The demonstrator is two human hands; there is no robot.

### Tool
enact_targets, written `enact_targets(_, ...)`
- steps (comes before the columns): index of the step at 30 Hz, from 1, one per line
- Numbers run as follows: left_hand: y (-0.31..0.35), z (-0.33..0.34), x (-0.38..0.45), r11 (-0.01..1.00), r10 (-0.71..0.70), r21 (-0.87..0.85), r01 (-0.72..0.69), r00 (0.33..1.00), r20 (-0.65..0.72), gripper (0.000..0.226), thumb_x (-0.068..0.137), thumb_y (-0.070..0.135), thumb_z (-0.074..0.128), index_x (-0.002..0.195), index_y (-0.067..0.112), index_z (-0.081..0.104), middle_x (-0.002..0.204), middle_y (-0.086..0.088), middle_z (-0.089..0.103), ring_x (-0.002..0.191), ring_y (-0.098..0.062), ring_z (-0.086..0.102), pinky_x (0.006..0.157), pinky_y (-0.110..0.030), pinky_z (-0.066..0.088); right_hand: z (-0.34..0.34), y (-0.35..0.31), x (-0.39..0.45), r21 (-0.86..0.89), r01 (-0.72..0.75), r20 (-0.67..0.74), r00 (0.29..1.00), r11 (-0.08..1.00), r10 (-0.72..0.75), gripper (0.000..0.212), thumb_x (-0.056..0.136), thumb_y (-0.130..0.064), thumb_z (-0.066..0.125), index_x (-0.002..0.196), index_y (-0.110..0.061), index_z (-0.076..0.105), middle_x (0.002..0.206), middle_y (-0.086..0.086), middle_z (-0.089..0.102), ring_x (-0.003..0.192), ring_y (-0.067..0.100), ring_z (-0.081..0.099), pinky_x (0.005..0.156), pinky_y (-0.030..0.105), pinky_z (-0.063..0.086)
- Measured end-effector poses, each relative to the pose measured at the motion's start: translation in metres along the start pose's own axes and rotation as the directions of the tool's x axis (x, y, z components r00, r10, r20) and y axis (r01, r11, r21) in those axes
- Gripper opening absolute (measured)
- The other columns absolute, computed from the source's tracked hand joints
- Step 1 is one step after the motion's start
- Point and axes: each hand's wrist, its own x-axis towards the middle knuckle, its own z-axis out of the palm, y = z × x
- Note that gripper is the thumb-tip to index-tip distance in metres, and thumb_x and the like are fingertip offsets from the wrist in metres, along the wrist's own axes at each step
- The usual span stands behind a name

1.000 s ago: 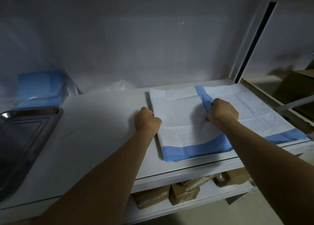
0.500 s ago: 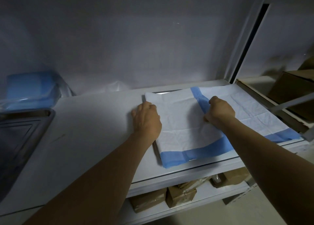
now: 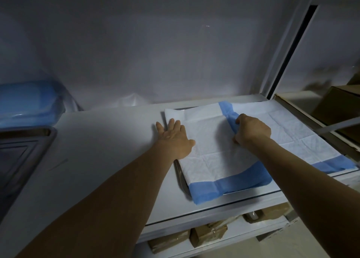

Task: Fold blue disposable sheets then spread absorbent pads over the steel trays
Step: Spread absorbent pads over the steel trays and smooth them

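Two white absorbent pads with blue borders lie side by side on a steel tray [image 3: 180,175] on the white shelf. My left hand [image 3: 175,139] rests flat, fingers spread, on the left edge of the left pad [image 3: 210,160]. My right hand [image 3: 252,131] pinches the blue border strip where the left pad overlaps the right pad [image 3: 303,133]. Only thin strips of the tray's rim show at the left and back of the pads.
A second steel tray [image 3: 29,152] sits at the far left of the shelf [image 3: 109,141]. Behind it is a plastic-wrapped stack of blue sheets [image 3: 29,104]. Cardboard boxes [image 3: 208,233] sit on the lower shelf, and another box [image 3: 339,106] stands in the right bay.
My left hand has unclenched from a fist and now lies flat with fingers spread on the pad's left edge. My right hand keeps its pinch on the blue border.
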Motion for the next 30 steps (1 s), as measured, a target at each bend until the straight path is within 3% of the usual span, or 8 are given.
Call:
enact_targets(2,0.000,0.001,0.001,1.000,0.003,0.020,-0.003,1.000,0.000,0.066,0.097,0.049,0.019,0.149,0.009,0.015,0.159,-0.005,0.003,0.147,-0.025,-0.005,0.113,-0.060,-0.004,-0.002,-0.007,-0.002,-0.037,0.049,-0.151,0.987,0.998,-0.054,0.054,0.083,-0.026,0.067,0.132,-0.016,0.046,0.126,0.010,0.048,0.116,0.028,0.048,0.088,0.036,0.045)
enact_targets(4,0.000,0.000,0.001,0.999,0.007,0.045,-0.006,1.000,-0.011,0.063,0.096,0.048,0.019,0.145,0.009,0.023,0.155,-0.006,0.015,0.146,-0.025,0.004,0.113,-0.062,-0.001,-0.001,-0.022,-0.006,0.026,0.258,-0.262,0.934,0.966,-0.243,0.045,0.089,-0.030,0.059,0.132,-0.018,0.050,0.131,0.009,0.046,0.119,0.027,0.046,0.094,0.038,0.044)
enact_targets(7,0.001,-0.002,0.001,0.996,0.036,0.082,-0.036,0.999,0.001,0.061,0.096,0.044,0.023,0.148,0.012,0.020,0.153,-0.007,0.018,0.145,-0.025,0.006,0.111,-0.065,-0.001,0.010,-0.060,-0.021,0.414,0.479,-0.080,0.866,0.774,-0.494,0.038,0.098,-0.028,0.044,0.134,-0.018,0.052,0.139,0.005,0.049,0.126,0.024,0.048,0.105,0.034,0.038)
enact_targets(9,0.003,-0.003,-0.001,0.991,0.060,0.116,-0.062,0.998,0.022,0.062,0.096,0.040,0.026,0.151,0.018,0.010,0.158,-0.006,0.009,0.147,-0.026,-0.001,0.111,-0.067,-0.004,0.020,-0.084,-0.031,0.738,0.291,0.114,0.835,0.609,-0.538,0.046,0.098,-0.039,0.039,0.138,-0.019,0.047,0.143,0.004,0.048,0.131,0.020,0.045,0.113,0.033,0.030)
enact_targets(11,0.005,-0.005,-0.005,0.990,0.050,0.127,-0.056,0.997,0.051,0.060,0.098,0.038,0.026,0.152,0.021,0.007,0.160,-0.007,0.006,0.148,-0.026,-0.004,0.112,-0.064,-0.006,0.030,-0.099,-0.030,0.838,0.124,0.228,0.805,0.532,-0.547,0.051,0.097,-0.046,0.035,0.140,-0.021,0.045,0.143,0.004,0.047,0.132,0.018,0.044,0.116,0.034,0.027)
enact_targets(18,0.005,0.001,0.000,0.997,0.065,0.051,-0.065,0.998,-0.007,0.061,0.096,0.033,0.034,0.151,0.027,0.010,0.159,-0.003,0.008,0.148,-0.023,-0.004,0.113,-0.061,-0.007,0.053,-0.103,-0.012,0.693,0.268,0.240,0.789,0.669,-0.565,0.065,0.094,-0.060,0.011,0.145,-0.029,0.036,0.147,0.003,0.043,0.137,0.023,0.037,0.118,0.043,0.020)
enact_targets(24,-0.001,0.003,-0.001,0.996,0.089,-0.005,-0.089,0.992,-0.091,0.066,0.096,0.042,0.028,0.151,0.014,0.007,0.156,-0.007,0.015,0.144,-0.023,0.009,0.117,-0.054,0.005,0.053,-0.085,0.009,0.378,0.476,0.184,0.802,0.794,-0.568,0.050,0.104,-0.034,0.006,0.152,-0.021,0.014,0.160,-0.001,0.012,0.148,0.012,0.006,0.119,0.032,0.000)
enact_targets(30,-0.004,0.007,-0.002,0.995,0.067,-0.069,-0.073,0.994,-0.091,0.066,0.097,0.049,0.021,0.149,0.009,0.016,0.156,-0.006,0.016,0.145,-0.023,0.010,0.118,-0.046,0.010,0.051,-0.050,0.035,0.115,0.458,0.205,0.857,0.881,-0.472,0.057,0.102,-0.042,0.009,0.152,-0.018,0.002,0.160,0.000,-0.004,0.148,0.017,-0.002,0.121,0.036,0.001)
